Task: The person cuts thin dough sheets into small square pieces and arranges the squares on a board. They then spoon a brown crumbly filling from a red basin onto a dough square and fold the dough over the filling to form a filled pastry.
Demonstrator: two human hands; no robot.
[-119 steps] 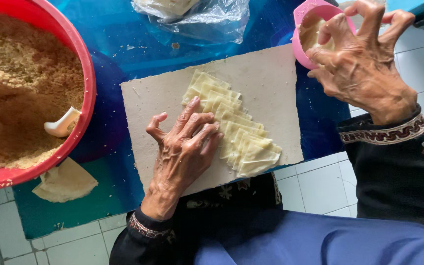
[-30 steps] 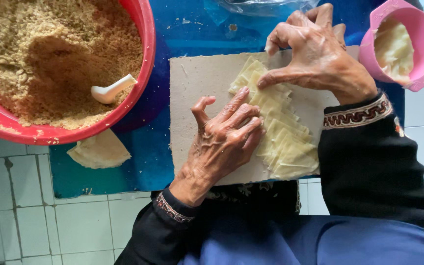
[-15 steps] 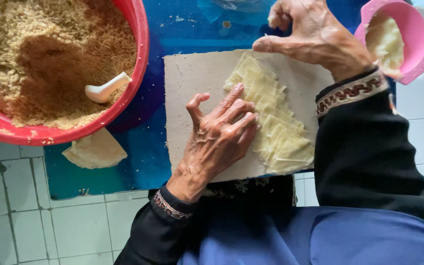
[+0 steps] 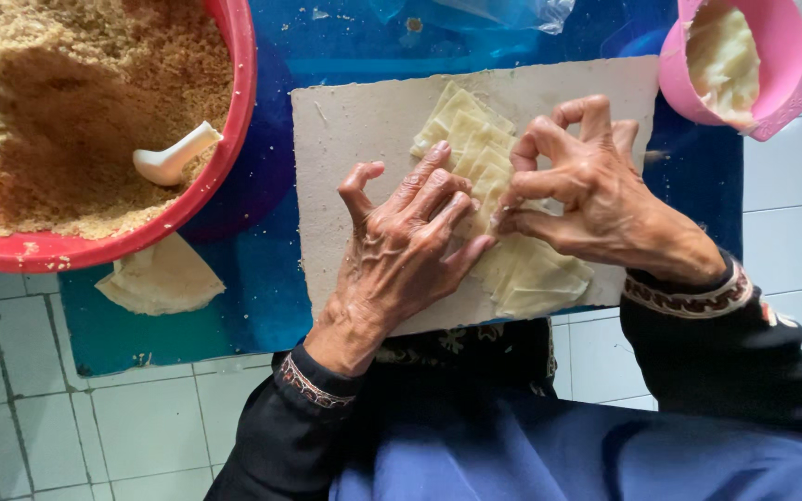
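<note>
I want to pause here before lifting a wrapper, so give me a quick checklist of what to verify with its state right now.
1. Left hand steadying the wrappers: ok, fingers rest flat on them.
2. Right hand gripping a single sheet: cannot tell, fingertips pinch at the row.
3. Wrappers fully on the board: ok.
4. Filling bowl close by, spoon in it: ok.
5. Pink cup of paste beside the board: ok.

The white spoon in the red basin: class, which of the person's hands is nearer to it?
Left. The left hand rests on the board just right of the white spoon; the right hand is farther right, over the wrappers.
</note>
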